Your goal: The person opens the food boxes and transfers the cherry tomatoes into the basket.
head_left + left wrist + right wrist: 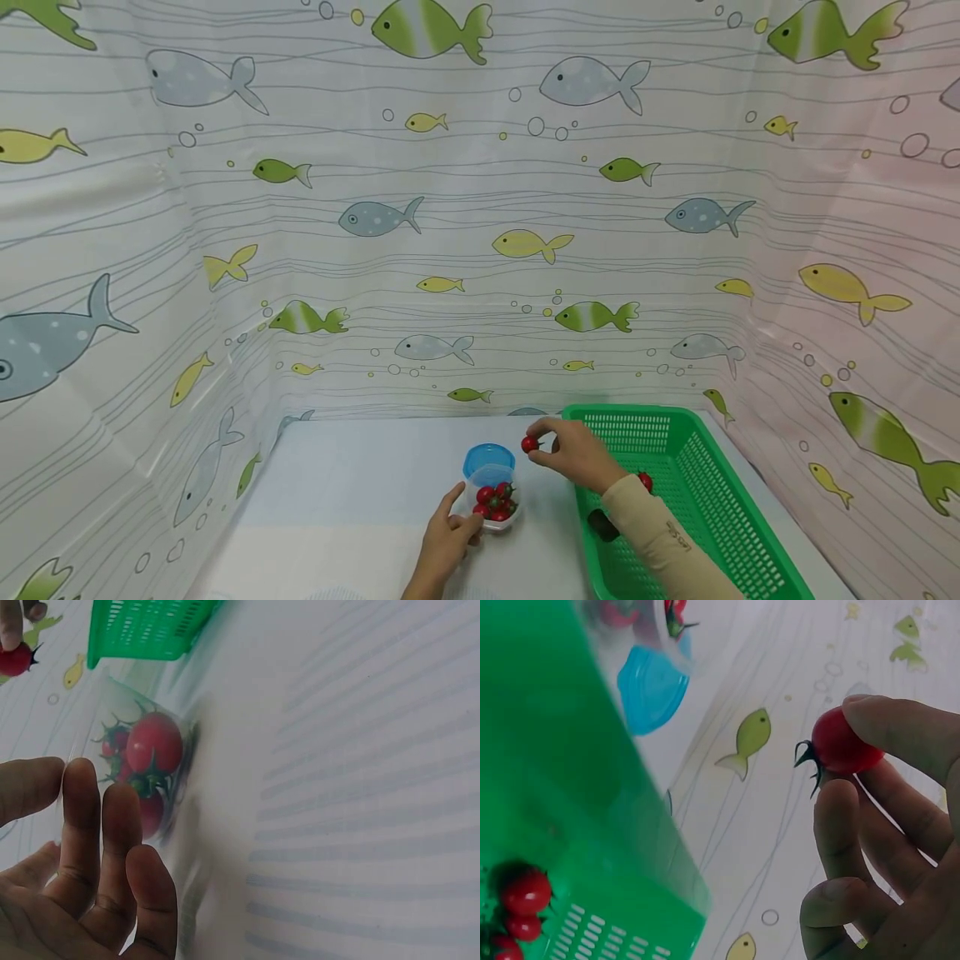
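One tomato, right of centre: right hand pinched it. One tomato-filled container, lower centre: left hand pinched its edge. Likely hazards: slick skin slipped; uneven tug tipped container.

The far wall, the left wall and the right wall are all white and printed with green, yellow and grey-blue fish, small round bubbles and thin wavy lines. Soft creases show in the left wall, while the right wall has a pinkish tint. A pale table reaches back to the foot of the far wall, with faint grey-blue stripes on its near part, and the light over it all is soft and fairly even
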Action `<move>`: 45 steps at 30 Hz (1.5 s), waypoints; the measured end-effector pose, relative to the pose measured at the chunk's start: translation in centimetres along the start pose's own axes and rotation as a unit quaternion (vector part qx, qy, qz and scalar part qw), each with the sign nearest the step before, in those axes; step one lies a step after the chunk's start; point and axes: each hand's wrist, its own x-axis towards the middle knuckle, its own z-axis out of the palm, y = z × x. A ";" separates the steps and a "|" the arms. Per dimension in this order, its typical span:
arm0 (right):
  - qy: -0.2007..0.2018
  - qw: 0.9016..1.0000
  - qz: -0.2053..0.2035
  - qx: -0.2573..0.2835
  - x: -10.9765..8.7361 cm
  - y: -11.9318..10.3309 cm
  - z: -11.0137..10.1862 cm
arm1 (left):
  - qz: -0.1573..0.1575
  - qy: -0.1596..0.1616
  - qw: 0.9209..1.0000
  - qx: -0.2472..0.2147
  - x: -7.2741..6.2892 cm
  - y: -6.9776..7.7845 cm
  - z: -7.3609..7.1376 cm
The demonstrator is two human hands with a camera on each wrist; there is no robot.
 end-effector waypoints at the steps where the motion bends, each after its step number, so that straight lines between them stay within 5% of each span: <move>1: 0.006 1.000 0.002 -0.002 -0.1 0.2 -0.2 | 0.002 -0.001 1.000 0.000 0.0 0.0 0.0; 8: 0.020 0.999 0.045 0.004 -0.7 1.7 -1.8 | 0.004 0.000 1.000 0.000 0.0 -0.1 0.0; 19: 0.038 0.998 0.057 -0.005 -2.1 4.8 -3.6 | 0.000 -0.002 1.000 0.000 0.0 0.0 0.1; 33: 0.028 0.996 0.062 -0.060 -4.6 9.2 -5.7 | -0.008 0.000 1.000 0.002 -0.1 0.0 0.2; 45: -0.002 0.991 0.084 -0.106 -5.8 12.7 -5.5 | -0.011 0.001 1.000 -0.003 0.0 0.0 0.2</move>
